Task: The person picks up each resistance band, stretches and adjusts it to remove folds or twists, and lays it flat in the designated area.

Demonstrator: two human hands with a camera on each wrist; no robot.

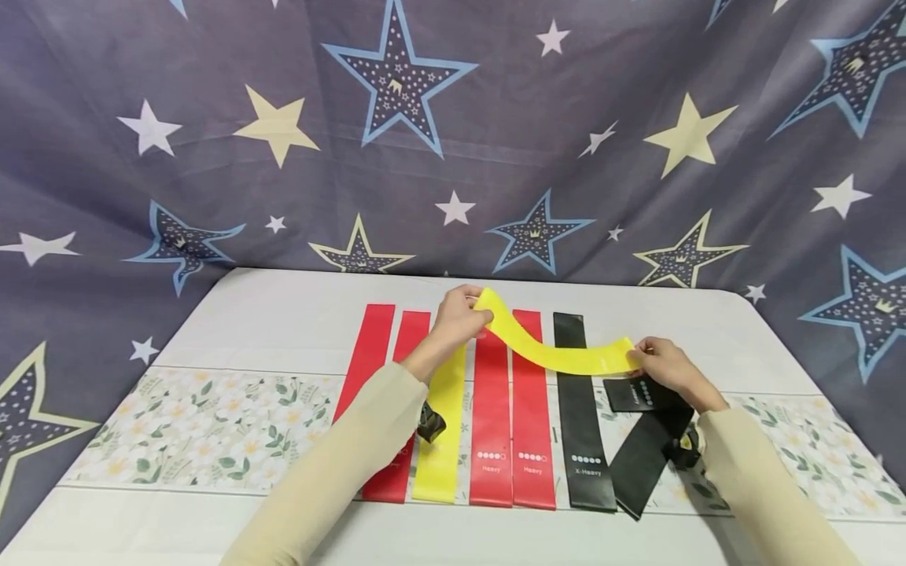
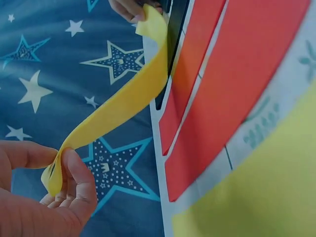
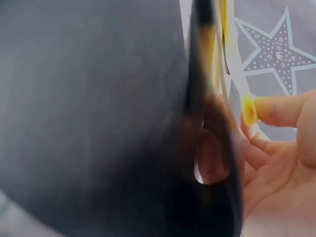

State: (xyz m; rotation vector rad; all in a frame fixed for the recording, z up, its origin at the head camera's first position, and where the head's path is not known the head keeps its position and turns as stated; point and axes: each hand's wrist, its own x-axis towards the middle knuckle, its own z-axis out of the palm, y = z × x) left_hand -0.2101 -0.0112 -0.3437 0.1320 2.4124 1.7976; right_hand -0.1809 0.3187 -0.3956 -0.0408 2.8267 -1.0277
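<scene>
A yellow resistance band (image 1: 566, 359) sags between my two hands over the table. My left hand (image 1: 456, 316) pinches its left end between thumb and fingers, higher than the other end; the left wrist view shows the band (image 2: 118, 106) running from those fingers to the far hand. At the right end, my right hand (image 1: 668, 365) pinches the band between thumb and fingertips. Just below that hand lies a bent black band (image 1: 647, 452), with one end folded across. This black band (image 3: 98, 108) fills much of the right wrist view, blurred, beside the fingers.
Other bands lie lengthwise in a row: a pair of red ones partly under my left forearm, a yellow one (image 1: 442, 464), two red ones marked Heavy (image 1: 491, 417) (image 1: 531, 417), and a straight black one (image 1: 583, 440) marked X-Heavy. A star-patterned cloth (image 1: 453, 157) hangs behind the white table (image 1: 283, 314).
</scene>
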